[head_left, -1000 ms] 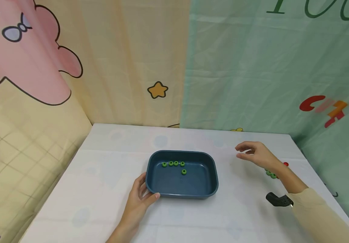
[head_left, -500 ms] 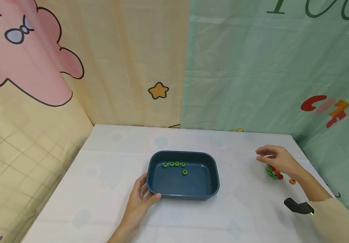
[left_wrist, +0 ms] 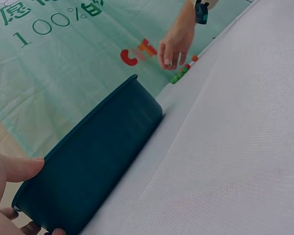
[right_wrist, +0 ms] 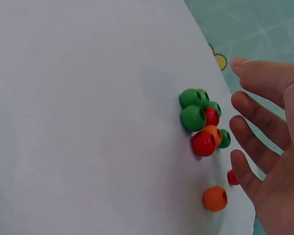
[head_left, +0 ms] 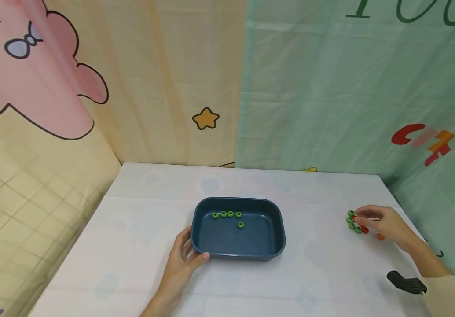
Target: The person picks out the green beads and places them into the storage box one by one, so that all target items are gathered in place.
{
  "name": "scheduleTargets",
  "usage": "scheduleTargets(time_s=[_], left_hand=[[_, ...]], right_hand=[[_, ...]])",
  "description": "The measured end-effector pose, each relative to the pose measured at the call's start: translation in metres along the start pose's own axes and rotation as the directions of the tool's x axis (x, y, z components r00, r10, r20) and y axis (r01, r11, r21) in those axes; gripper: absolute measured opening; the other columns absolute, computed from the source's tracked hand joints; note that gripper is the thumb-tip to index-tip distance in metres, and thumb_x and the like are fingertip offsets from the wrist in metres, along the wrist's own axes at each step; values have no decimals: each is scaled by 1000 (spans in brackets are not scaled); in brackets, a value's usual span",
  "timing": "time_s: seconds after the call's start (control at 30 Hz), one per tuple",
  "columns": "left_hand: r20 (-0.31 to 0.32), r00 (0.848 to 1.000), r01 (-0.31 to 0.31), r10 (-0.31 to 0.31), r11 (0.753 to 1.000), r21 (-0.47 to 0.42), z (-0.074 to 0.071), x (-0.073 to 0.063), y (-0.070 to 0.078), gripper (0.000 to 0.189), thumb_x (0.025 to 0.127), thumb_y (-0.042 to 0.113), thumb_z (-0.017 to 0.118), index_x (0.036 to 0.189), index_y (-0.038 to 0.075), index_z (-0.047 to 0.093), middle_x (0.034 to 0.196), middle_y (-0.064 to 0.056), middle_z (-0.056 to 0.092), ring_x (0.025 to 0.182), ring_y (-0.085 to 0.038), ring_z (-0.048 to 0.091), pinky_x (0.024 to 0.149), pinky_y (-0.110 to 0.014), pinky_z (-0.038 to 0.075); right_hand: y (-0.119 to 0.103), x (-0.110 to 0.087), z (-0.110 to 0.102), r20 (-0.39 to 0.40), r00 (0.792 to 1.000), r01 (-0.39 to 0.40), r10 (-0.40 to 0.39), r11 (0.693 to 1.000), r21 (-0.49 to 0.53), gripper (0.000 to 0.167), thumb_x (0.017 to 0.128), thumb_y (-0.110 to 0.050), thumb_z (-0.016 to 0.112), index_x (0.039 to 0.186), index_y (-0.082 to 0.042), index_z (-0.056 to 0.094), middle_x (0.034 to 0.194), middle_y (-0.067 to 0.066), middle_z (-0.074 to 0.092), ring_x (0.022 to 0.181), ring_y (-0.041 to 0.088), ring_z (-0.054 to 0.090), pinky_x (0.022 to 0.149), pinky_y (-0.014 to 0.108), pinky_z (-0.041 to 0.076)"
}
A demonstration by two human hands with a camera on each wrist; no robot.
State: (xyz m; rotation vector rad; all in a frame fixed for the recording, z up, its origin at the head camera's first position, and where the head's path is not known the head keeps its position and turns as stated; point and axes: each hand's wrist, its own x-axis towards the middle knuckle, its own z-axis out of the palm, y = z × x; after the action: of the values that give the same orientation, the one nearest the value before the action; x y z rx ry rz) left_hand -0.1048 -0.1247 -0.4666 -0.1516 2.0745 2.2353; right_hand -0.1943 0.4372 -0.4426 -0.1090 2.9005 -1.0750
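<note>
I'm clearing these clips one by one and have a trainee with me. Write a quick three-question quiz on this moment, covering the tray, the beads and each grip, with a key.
1. Count: how many green beads lie in the blue tray?

2. True or false: the loose beads near the right grip include green, red and orange ones.

3. Multiple choice: seen in the head view, where does the left grip hold the blue tray?
A) Far right corner
B) Near right corner
C) Near left corner

Key
1. Five.
2. True.
3. C.
</note>
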Motion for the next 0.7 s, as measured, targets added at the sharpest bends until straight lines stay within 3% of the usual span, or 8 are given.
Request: scheduleTargets(time_s=[0.2, 0.37, 0.47, 0.6, 0.7], left_hand=[[0, 1000, -5, 5, 1000, 4, 0, 0, 0, 91, 87, 1, 82, 161, 12, 29, 165, -15, 28, 150, -35, 31, 115, -41, 42], [0, 1000, -4, 4, 1000, 5, 0, 0, 0, 90, 88, 1, 81, 161, 11, 29, 165, -15, 28, 150, -35, 30, 116, -43, 40], [1, 1000, -4, 4, 1000, 6, 0, 0, 0, 90, 88, 1, 81, 161, 11, 28, 165, -15, 28, 151, -35, 29, 117, -44, 40], [3, 1000, -4, 4, 1000, 3, 0, 0, 1, 90, 89, 2, 81, 161, 11, 28, 165, -15, 27, 151, -35, 29, 116, -42, 40], [3, 1000, -6, 6, 1000, -2, -1, 0, 1, 90, 88, 1, 81, 161, 11, 28, 165, -15, 27, 151, -35, 29, 115, -39, 41]], right_hand=[[16, -8, 2, 2, 999, -46, 46, 999, 6, 42, 99, -31, 74, 122, 4, 70, 120, 22, 67, 89, -4, 57, 62, 28, 57], [21, -11, 3, -27, 998, -60, 59, 998, -18, 42, 97, -33, 76, 118, 2, 73, 123, 23, 64, 90, -2, 57, 63, 27, 57], [21, -11, 6, -44, 999, -32, 29, 997, -65, 38, 95, -31, 79, 115, 1, 75, 115, 19, 68, 92, 4, 59, 67, 24, 55], [21, -10, 12, -77, 996, 28, -40, 989, -146, 33, 89, -28, 84, 110, -3, 77, 105, 12, 70, 97, 20, 61, 73, 30, 53], [23, -10, 17, -109, 989, 78, -99, 980, -185, 28, 85, -26, 88, 104, -8, 79, 102, 7, 68, 98, 17, 59, 75, 30, 51]])
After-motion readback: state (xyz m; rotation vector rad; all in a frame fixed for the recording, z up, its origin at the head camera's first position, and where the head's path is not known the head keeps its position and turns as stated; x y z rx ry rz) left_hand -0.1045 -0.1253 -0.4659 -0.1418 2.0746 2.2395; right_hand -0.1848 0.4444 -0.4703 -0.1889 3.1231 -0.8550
